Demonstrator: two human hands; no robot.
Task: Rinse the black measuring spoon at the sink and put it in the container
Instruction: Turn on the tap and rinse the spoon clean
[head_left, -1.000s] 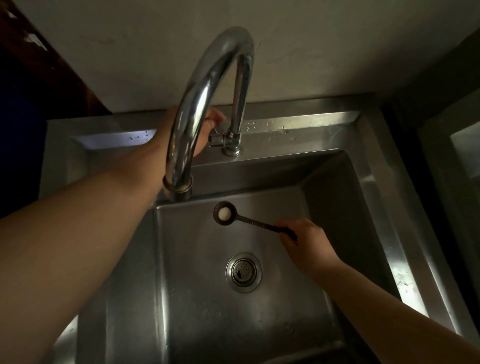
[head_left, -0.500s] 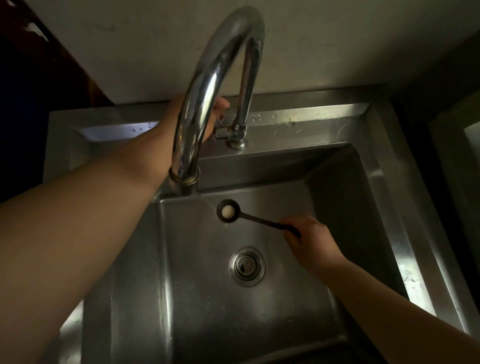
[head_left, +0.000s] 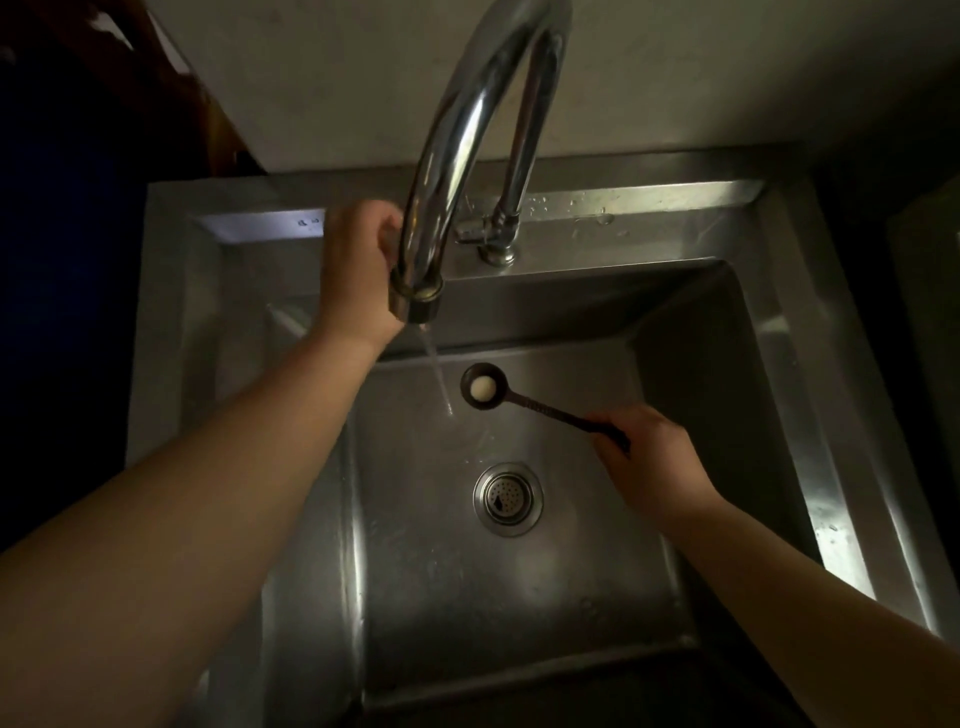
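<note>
- A dim view looks straight down into a stainless steel sink (head_left: 789, 332), with both bare forearms of a person reaching in from the bottom edge.
- On the left, the left hand (head_left: 358, 270) is raised beside the faucet's spout, its fingers curled inward in a loose fist; part of it is hidden behind the spout, so whether it touches the metal cannot be told.
- In the middle, a tall curved chrome faucet (head_left: 467, 130) arches over the basin, and its small lever handle (head_left: 470, 228) sticks out to the left at the base.
- A thin stream of water (head_left: 437, 374) falls from the spout's mouth to the basin floor.
- Just right of the stream, not under it, is the bowl of the black measuring spoon (head_left: 483, 387), held above the basin floor; a pale round patch shows inside the bowl.
- Below it, the round metal drain strainer (head_left: 508, 499) sits in the basin floor.
- On the right, the right hand (head_left: 644, 457) pinches the end of the spoon's handle, which slants down and rightward from the bowl.
</note>
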